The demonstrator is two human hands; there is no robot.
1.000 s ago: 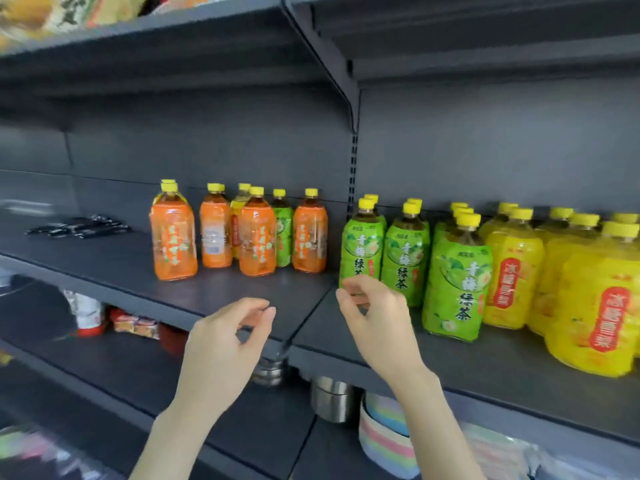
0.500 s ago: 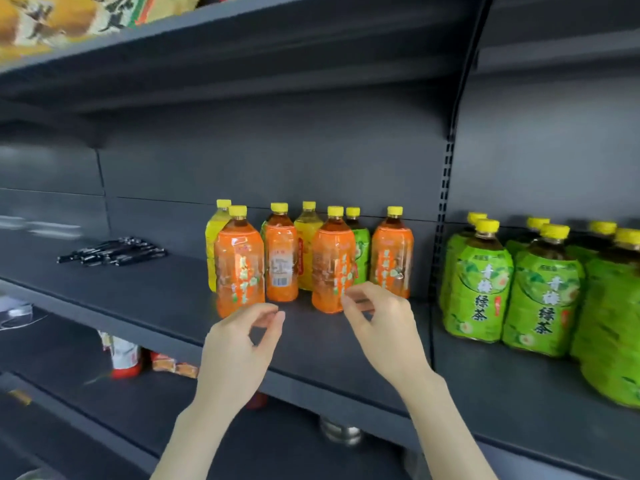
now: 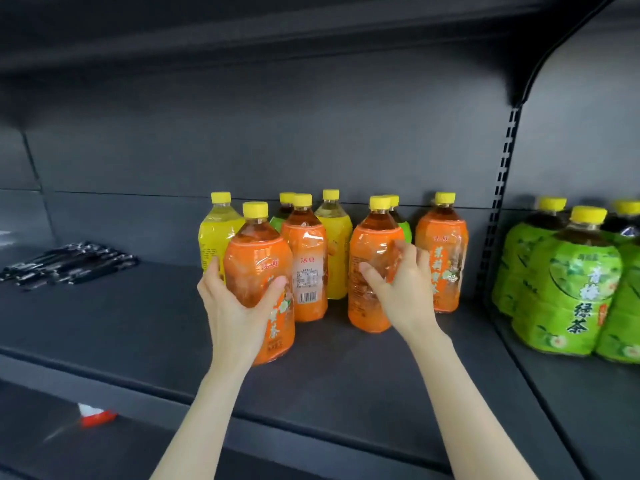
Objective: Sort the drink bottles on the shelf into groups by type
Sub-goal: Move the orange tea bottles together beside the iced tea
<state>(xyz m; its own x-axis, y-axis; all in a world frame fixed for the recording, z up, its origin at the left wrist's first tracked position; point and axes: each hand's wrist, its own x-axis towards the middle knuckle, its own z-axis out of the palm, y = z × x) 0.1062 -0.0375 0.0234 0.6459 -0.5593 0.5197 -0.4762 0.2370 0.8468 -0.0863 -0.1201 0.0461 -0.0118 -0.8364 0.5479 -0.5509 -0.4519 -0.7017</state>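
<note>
A mixed cluster of yellow-capped bottles stands mid-shelf. My left hand (image 3: pixel 235 303) grips the front-left orange-label bottle (image 3: pixel 258 251). My right hand (image 3: pixel 401 285) wraps around another orange-label bottle (image 3: pixel 372 244) to its right. Two more orange bottles stand close by, one between them (image 3: pixel 306 258) and one at the right end (image 3: pixel 445 251). Behind are two yellow bottles (image 3: pixel 216 233) (image 3: pixel 336 237) and two green-label bottles (image 3: pixel 277 221) (image 3: pixel 403 228), mostly hidden. A separate group of green-label bottles (image 3: pixel 575 282) fills the neighbouring shelf bay on the right.
A pile of black pens (image 3: pixel 69 261) lies on the dark shelf board (image 3: pixel 138 323) to the left. A slotted upright post (image 3: pixel 495 216) divides the two bays. Another shelf hangs overhead. A blurred red-and-white item (image 3: pixel 95 414) shows on the shelf below.
The view swung left and closer to the orange cluster. Both hands, empty and half-curled before, reached forward and closed around two orange-label bottles.
</note>
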